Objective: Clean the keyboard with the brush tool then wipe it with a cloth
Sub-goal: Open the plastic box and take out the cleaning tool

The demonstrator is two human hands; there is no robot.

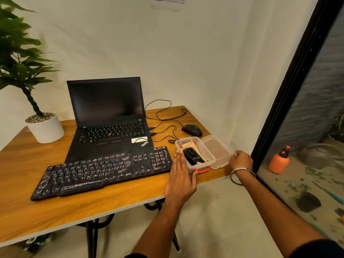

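A dusty black keyboard lies across the front of the wooden table. To its right stands an open clear plastic box holding a black brush tool on a beige cloth. The box's clear lid lies just right of it. My left hand rests with straight fingers against the box's left side, thumb at its front corner. My right hand grips the lid's right edge, fingers curled round it.
An open black laptop stands behind the keyboard, with a wired black mouse and loose cables at the back right. A potted plant stands at the back left. A dark window frame runs down the right; the table ends just past the lid.
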